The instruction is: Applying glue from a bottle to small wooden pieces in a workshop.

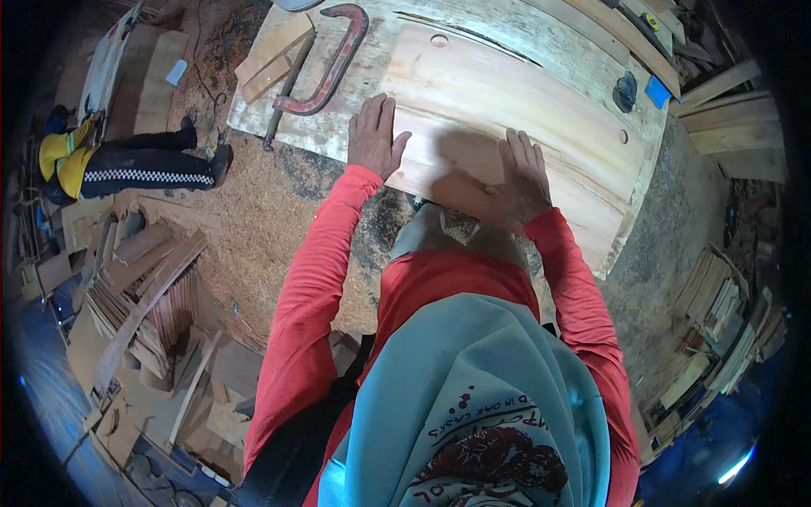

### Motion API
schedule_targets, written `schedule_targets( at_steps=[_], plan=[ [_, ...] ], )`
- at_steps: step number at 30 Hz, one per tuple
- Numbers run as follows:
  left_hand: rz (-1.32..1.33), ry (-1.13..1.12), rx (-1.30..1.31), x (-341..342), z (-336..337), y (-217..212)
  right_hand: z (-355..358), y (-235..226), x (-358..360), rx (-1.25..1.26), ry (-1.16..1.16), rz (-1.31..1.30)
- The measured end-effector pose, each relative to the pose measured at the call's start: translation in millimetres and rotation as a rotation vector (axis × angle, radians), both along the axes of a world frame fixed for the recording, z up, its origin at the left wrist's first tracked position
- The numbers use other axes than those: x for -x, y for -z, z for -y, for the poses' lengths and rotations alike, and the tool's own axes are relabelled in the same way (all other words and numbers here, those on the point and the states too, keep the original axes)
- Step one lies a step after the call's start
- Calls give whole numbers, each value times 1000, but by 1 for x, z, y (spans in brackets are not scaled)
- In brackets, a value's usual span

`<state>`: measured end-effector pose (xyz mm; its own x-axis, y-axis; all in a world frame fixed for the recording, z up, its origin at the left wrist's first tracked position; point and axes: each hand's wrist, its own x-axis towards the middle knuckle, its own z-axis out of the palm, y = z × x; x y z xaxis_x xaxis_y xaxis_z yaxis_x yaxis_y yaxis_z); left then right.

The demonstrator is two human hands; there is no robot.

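Note:
A wide, pale wooden panel (498,93) lies flat on the worn workbench (338,63), with a round mark near its far left corner and another by its right side. My left hand (374,139) rests open at the panel's left end, fingers pointing away and thumb out over the wood. Toward the panel's near edge, my right hand (522,179) lies with its fingers stretched out on the surface, partly in shadow. Neither hand grips anything. Left of the panel lies a red C-clamp (358,42) with a dark screw bar.
Wood offcuts (274,59) sit at the bench's far left. A dark lump (624,91) and a blue piece (657,90) lie at its right. Sawdust covers the floor (253,228). Stacked boards (160,287) stand lower left. A person in yellow (76,165) is at far left.

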<state>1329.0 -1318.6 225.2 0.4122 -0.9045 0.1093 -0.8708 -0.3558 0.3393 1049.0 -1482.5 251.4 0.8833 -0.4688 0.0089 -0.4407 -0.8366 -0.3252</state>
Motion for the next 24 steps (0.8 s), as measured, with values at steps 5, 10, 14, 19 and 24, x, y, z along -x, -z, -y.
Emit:
schedule_targets(
  at_steps=[5, 10, 14, 19, 24],
  plan=[
    [-23, 45, 84, -12, 7, -8, 0, -6, -9, -17, 30, -76],
    [-125, 9, 21, -27, 11, -11, 6, -7, -13, -108, 36, -115],
    [-271, -137, -3, -30, 6, -10, 1, -4, -11, -77, 65, -102],
    [-361, -48, -89, -49, 2, -20, -24, -1, -26, 21, 59, 210],
    [-268, 229, -200, -74, 21, -38, -72, -19, -33, -245, 222, 280]
  ],
)
